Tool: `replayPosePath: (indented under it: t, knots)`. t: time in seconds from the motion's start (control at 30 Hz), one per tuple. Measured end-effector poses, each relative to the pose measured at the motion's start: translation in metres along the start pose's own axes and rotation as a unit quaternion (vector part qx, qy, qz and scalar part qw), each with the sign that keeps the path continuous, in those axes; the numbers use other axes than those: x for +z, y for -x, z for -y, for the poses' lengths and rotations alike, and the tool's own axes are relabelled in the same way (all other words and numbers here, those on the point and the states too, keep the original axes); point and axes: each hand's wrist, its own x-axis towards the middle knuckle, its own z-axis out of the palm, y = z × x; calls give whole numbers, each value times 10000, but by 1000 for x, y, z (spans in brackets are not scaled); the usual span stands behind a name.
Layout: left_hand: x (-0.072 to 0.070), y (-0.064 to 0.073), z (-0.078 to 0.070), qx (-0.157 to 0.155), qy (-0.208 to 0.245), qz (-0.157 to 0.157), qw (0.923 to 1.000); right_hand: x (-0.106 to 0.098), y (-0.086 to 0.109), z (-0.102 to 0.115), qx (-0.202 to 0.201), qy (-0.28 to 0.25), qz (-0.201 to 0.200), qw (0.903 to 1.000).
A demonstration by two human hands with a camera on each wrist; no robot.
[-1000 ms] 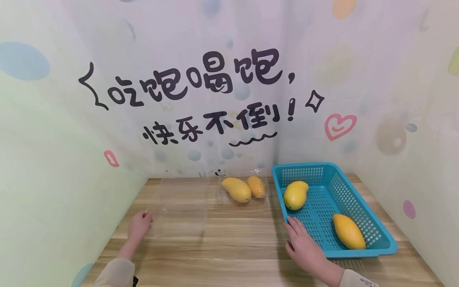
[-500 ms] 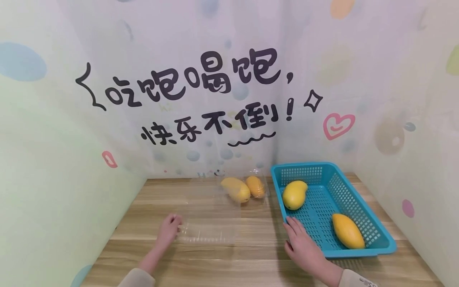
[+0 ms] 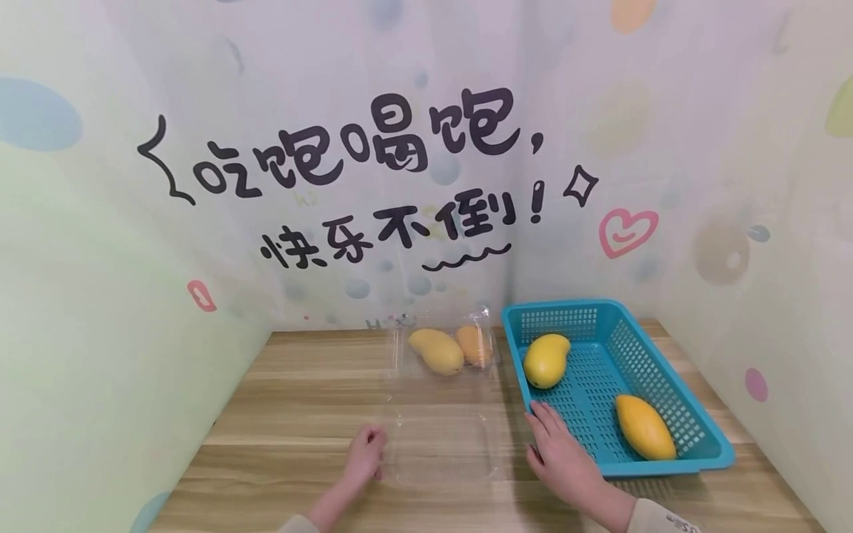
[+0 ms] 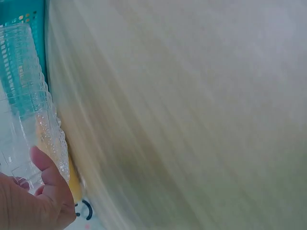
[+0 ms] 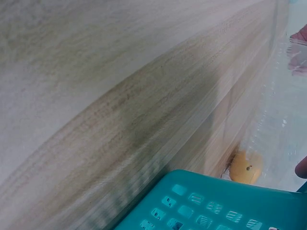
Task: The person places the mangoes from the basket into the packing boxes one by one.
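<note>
My left hand (image 3: 365, 453) holds the left edge of a clear plastic fruit box (image 3: 443, 450), low over the table. In the left wrist view, the thumb (image 4: 44, 163) lies against the box's ribbed wall. The far part of this see-through box overlaps two yellow mangoes (image 3: 440, 354) at the back, which sit in another clear box. My right hand (image 3: 566, 460) rests with fairly straight fingers on the left rim of a blue plastic basket (image 3: 718, 457). Inside the basket lie a rounder yellow mango (image 3: 546, 363) and an orange-yellow mango (image 3: 645, 428).
A wood-grain table (image 3: 286, 403) lies under everything. Printed cloth walls (image 3: 373, 44) with black lettering close in the back and both sides. The basket takes up the table's right part, right beside the boxes.
My left hand has carried the clear box rightward and nearer, from the left of the table to in front of the boxed mangoes. My right hand has stayed on the basket rim.
</note>
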Motion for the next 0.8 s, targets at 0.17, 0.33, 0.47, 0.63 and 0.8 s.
replayPosePath:
  t: [0.17,0.33,0.47,0.63,0.8]
  knots:
    - [10,5,5,-107,230,254,9994,1,0,-1,-13,42,-63,10000]
    - [12,7,10,-222,566,359,9975,1,-1,-1,6,-7,22,10000]
    - [10,8,15,-319,740,376,9960,1,-1,1,2,-4,47,10000]
    - [5,8,18,-594,967,442,9926,0,0,1,-32,53,-8,10000]
    - [1,9,18,-730,1008,522,9909,0,0,1,-57,62,-33,10000]
